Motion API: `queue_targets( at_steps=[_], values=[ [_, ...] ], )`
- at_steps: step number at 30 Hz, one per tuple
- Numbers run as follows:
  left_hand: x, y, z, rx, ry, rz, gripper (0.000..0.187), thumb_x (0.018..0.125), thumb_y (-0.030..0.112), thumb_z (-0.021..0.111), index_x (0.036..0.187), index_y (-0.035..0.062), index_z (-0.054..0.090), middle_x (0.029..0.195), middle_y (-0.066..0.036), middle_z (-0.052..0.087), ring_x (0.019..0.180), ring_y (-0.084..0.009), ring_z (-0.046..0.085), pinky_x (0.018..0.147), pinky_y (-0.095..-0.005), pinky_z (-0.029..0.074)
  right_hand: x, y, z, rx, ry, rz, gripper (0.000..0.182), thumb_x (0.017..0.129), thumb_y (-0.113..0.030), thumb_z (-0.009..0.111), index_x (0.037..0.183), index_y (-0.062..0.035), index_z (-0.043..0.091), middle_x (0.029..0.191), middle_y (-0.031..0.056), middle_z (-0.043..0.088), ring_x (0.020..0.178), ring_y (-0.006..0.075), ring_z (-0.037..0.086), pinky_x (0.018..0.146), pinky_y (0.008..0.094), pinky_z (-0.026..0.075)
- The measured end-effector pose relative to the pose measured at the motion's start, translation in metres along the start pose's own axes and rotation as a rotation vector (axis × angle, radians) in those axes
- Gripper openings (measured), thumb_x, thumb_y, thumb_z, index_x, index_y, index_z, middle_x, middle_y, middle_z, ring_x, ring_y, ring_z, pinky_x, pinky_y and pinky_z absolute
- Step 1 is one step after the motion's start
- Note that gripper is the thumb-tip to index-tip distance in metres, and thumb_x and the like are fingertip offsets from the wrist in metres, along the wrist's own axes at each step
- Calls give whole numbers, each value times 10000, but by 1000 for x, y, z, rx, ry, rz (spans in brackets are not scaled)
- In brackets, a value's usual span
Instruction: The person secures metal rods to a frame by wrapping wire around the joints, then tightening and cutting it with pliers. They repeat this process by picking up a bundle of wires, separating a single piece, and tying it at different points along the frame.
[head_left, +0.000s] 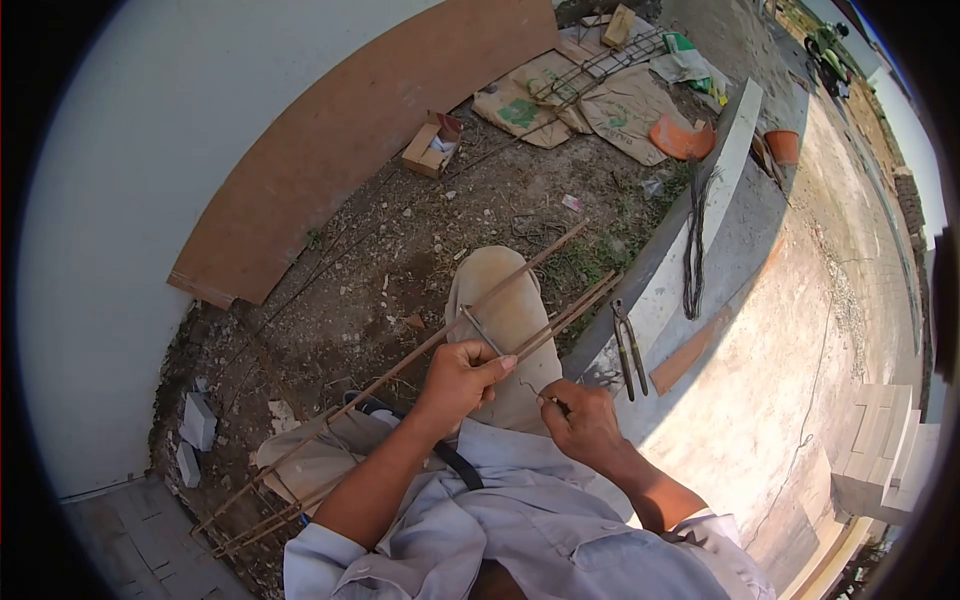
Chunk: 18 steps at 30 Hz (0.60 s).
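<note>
A long rebar frame [395, 367] of thin rusty rods lies slanting across my lap and knee. My left hand [462, 385] is closed, thumb and fingers pinching a bent steel stirrup [482, 328] where it meets the frame's rods. Just to the right, my right hand [583, 425] is closed in a pinch on a short piece of thin wire [529, 386], its hooked end pointing toward the left hand. End-cutting pincers [628, 348] with dark handles rest on the concrete ledge, beyond the right hand. A bundle of dark tie wire [697, 240] hangs over that ledge.
A brown board [370, 140] leans along the white wall. On the dirt are a small cardboard box [432, 146], flattened sacks [625, 110] and an orange piece [682, 138]. An orange pot [782, 147] stands past the concrete ledge [660, 305]. White block pieces [198, 422] lie left.
</note>
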<state>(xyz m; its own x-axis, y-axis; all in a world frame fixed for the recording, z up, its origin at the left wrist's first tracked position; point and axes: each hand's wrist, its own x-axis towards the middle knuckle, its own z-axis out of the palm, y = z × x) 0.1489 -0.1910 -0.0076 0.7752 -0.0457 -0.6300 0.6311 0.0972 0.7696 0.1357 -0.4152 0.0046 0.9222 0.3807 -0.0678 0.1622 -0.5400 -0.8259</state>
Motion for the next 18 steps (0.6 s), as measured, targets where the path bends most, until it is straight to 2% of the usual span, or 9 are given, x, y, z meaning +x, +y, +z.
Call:
queue_targets(
  at_steps=[3,6,9,12,15,18],
  values=[
    [-4,4,2,-53,52,24,255,918,173,848,993,-1,678,761,-6,652,527,-51,564,396,-237,391,5,1,11,-2,-68,101,90,904,-107,651,914,-41,712,729,210,694,667,412,710,635,494,564],
    [-7,6,4,-16,94,40,300,909,162,853,1061,0,651,817,-18,669,542,-58,580,421,-236,426,13,4,24,-3,-67,115,107,903,-109,643,907,-23,707,725,222,691,656,417,706,632,493,563],
    [-8,7,7,-13,130,93,284,925,169,845,1036,-14,658,790,-29,661,515,-67,570,386,-224,391,18,-7,32,98,-34,110,92,915,-101,657,923,-16,693,723,226,687,651,421,704,607,489,551],
    [-10,11,3,104,97,41,256,921,174,852,976,-13,686,761,-25,670,530,-59,579,398,-223,395,20,-17,34,136,11,105,82,930,-92,673,953,-13,673,714,229,680,653,423,702,588,483,539],
    [-15,14,-1,111,70,29,222,901,149,856,941,-31,732,802,-34,718,596,-55,599,498,-236,467,19,-18,34,126,26,67,76,939,-86,686,969,-22,658,703,225,670,645,426,695,574,483,530],
    [-13,10,-1,102,61,58,237,916,155,855,947,-29,710,766,-31,689,529,-47,575,409,-220,405,18,-9,38,11,59,-39,75,944,-88,690,971,-18,684,727,212,680,623,383,689,578,433,516]
  ],
)
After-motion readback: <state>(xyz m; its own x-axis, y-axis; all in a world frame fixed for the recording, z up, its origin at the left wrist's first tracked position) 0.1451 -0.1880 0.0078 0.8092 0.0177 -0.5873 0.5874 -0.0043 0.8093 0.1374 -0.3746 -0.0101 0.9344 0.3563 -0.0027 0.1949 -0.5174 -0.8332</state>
